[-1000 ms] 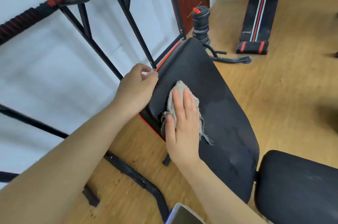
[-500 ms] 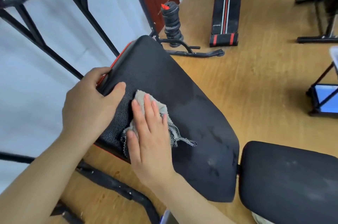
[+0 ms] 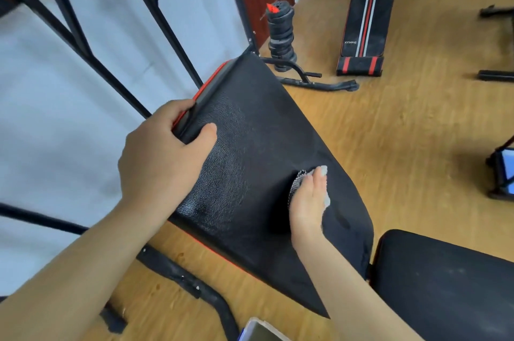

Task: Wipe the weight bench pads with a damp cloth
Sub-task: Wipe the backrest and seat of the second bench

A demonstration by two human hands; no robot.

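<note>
My left hand [image 3: 164, 157] grips the left edge of the black textured vinyl back pad [image 3: 250, 132], fingers curled over it, thumb on top. My right hand [image 3: 307, 201] lies flat, fingers straight, pressing the crumpled grey cloth [image 3: 322, 172] onto the pad near its right edge, in the nearer half. The pad's long axis runs from its far-left corner to its near-right end, pointing at the black seat pad [image 3: 445, 285]. The right hand is nearer that end; I judge the next stroke should follow this axis.

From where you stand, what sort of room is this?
Most likely a home gym or small workout room: there is a padded weight bench, a stack of black weight plates on the floor, and a striped sit-up board at the far wall.
</note>
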